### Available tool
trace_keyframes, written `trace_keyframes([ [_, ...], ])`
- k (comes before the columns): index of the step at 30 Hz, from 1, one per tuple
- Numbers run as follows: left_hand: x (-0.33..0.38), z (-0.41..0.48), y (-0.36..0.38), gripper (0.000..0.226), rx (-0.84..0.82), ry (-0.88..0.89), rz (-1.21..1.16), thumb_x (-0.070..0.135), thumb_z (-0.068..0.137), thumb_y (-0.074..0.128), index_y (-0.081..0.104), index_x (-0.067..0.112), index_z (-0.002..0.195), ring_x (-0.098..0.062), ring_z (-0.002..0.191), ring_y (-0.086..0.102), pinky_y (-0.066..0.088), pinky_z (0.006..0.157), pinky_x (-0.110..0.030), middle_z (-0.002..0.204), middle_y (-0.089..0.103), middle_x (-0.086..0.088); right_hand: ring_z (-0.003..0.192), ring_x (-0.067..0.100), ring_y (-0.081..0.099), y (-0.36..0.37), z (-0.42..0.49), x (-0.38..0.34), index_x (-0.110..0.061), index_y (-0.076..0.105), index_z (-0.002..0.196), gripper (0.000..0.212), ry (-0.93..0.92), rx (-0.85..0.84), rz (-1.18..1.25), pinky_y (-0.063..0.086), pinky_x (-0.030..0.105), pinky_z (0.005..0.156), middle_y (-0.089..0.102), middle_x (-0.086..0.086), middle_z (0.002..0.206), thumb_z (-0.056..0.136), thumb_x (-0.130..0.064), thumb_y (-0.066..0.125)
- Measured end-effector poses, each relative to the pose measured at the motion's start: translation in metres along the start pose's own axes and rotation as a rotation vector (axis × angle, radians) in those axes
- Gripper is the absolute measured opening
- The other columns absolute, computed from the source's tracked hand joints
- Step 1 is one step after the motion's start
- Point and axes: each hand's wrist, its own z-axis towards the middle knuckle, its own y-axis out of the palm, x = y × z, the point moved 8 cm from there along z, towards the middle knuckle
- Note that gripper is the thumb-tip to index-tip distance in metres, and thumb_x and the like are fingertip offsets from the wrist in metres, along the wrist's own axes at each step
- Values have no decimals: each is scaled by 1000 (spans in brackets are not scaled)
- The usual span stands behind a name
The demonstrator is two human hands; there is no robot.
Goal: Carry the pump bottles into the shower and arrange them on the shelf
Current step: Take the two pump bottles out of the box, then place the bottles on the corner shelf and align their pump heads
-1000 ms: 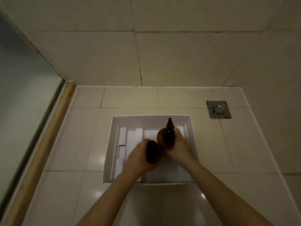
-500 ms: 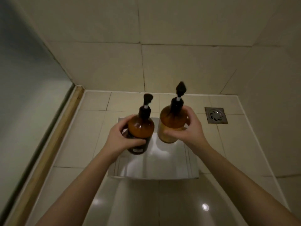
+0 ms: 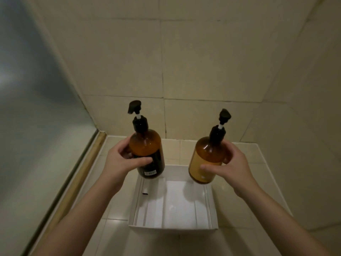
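Head-camera footage showed our left hand (image 3: 120, 161) wrapped around a dark amber pump bottle (image 3: 147, 154), thumb across its front above a small barcode label, and our right hand (image 3: 228, 163) closed on a paler amber pump bottle (image 3: 206, 159). We held both bottles upright, well apart from each other, in the air above an open white cardboard box (image 3: 173, 226) that sat on the tiled floor (image 3: 238, 204). Each bottle had a black pump head on a raised white stem, the left one (image 3: 134, 107) and the right one (image 3: 224, 114) both pointing roughly away from us. We judged this to be the carrying step: the bottles were out of the box and not yet set anywhere. No shelf appeared in view, so we could not tell where it was; our next move would likely call for turning or raising our gaze to find it, then bringing each bottle there without tilting it. Around us were the beige tiled walls (image 3: 212, 61) meeting in a corner, a frosted glass panel (image 3: 33, 108) on the left with a wooden-looking threshold strip (image 3: 81, 174) at its foot. The box lay underfoot and could trip us, and the glossy tiles looked slippery.
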Motion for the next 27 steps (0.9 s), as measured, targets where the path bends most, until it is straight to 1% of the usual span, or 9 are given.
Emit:
trace_keyframes([
  [4, 37, 6, 2, 78, -2, 27, 1, 30, 40, 82, 62, 22, 115, -4, 93, 67, 50, 73, -17, 99, 71, 11, 100, -3, 56, -9, 9, -40, -47, 53, 105, 74, -36, -22, -5, 47, 10, 68, 59, -22, 108, 43, -29, 89],
  [7, 70, 7, 3, 75, -21, 31, -6, 27, 42, 83, 61, 26, 114, 0, 92, 66, 52, 70, -16, 98, 71, 16, 94, -11, 57, -17, 15, -77, -50, 53, 100, 69, -48, -38, 0, 48, 6, 60, 60, -28, 102, 46, -25, 90],
  [10, 113, 6, -1, 68, -46, 21, -6, 21, 48, 88, 63, 30, 110, -5, 93, 67, 54, 75, -22, 101, 71, 13, 96, -10, 56, -26, 24, -125, -50, 53, 102, 70, -56, -68, -8, 47, 7, 64, 60, -25, 105, 48, -27, 89],
  [12, 149, 7, -6, 72, -49, 14, -7, 21, 48, 88, 62, 27, 115, -7, 95, 67, 53, 79, -28, 103, 71, 10, 98, -9, 56, -34, 29, -162, -51, 53, 102, 70, -61, -83, -14, 45, 8, 68, 61, -26, 105, 48, -27, 90],
  [16, 236, 12, -20, 85, -30, 14, -8, 17, 41, 88, 60, 22, 121, -13, 99, 68, 52, 87, -37, 107, 71, 3, 93, -23, 53, -53, 37, -253, -67, 52, 93, 70, -106, -112, -39, 47, 2, 59, 58, -43, 98, 44, -34, 89],
  [18, 283, 15, -28, 92, -26, 22, -20, 22, 36, 88, 59, 20, 123, -18, 103, 66, 51, 91, -41, 111, 69, -2, 94, -25, 52, -65, 41, -303, -70, 51, 92, 70, -122, -106, -49, 46, -2, 61, 55, -46, 99, 42, -38, 88],
  [21, 359, 17, -41, 95, -13, 50, -47, 27, 31, 87, 60, 20, 122, -22, 106, 65, 50, 92, -42, 113, 69, -4, 96, -19, 56, -85, 49, -382, -68, 54, 92, 68, -141, -93, -47, 49, 1, 66, 59, -42, 99, 40, -40, 88],
  [25, 469, 17, -52, 93, -40, 90, -68, 27, 31, 87, 61, 20, 120, -22, 106, 64, 49, 90, -40, 111, 70, -4, 101, 0, 62, -119, 61, -490, -48, 58, 100, 73, -164, -89, -29, 51, 22, 84, 66, -21, 104, 34, -42, 89],
  [27, 528, 15, -55, 93, -63, 111, -68, 28, 32, 86, 60, 21, 121, -23, 107, 63, 48, 91, -41, 113, 69, -4, 98, -4, 61, -138, 67, -546, -47, 56, 99, 75, -183, -87, -33, 50, 16, 79, 64, -21, 103, 33, -40, 91],
])
